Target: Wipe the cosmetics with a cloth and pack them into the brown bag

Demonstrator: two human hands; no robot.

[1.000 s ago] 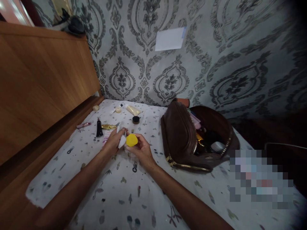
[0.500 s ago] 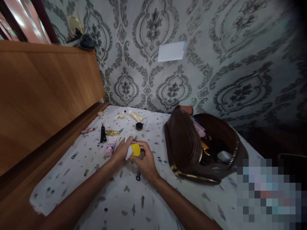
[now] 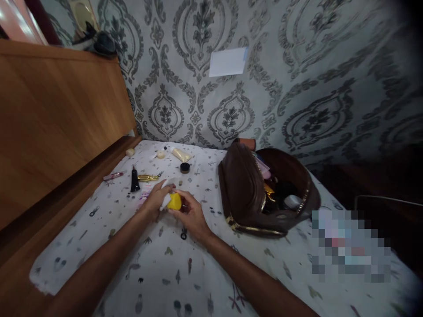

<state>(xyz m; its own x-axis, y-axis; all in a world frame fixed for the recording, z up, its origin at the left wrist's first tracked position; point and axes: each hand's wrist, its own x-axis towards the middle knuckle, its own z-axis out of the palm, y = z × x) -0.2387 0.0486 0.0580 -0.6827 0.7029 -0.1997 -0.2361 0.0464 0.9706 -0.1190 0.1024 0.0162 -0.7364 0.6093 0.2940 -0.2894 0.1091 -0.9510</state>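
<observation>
My left hand (image 3: 154, 200) is closed on a white cloth or wipe (image 3: 165, 201), which presses against a small container with a yellow end (image 3: 174, 201). From the other side, my right hand (image 3: 193, 215) grips the same container between thumb and fingers. Partly hidden behind my left hand lies a pink and white tube (image 3: 144, 193). Just beyond are a black tube (image 3: 134, 180) and a gold item (image 3: 147, 178). A round jar with a black lid (image 3: 185, 167) stands farther back, near a cream tube (image 3: 181, 154).
An open brown bag (image 3: 239, 185) full of items stands on the patterned cloth at the right. A wooden cabinet (image 3: 62, 105) borders the left side. Behind is a patterned wall with a white paper (image 3: 228, 62). A blurred patch (image 3: 350, 246) lies at the lower right.
The whole view has shifted, so the objects sit farther left and slightly higher. More of the white cloth shows above my left fingers. Both hands still hold on at the container.
</observation>
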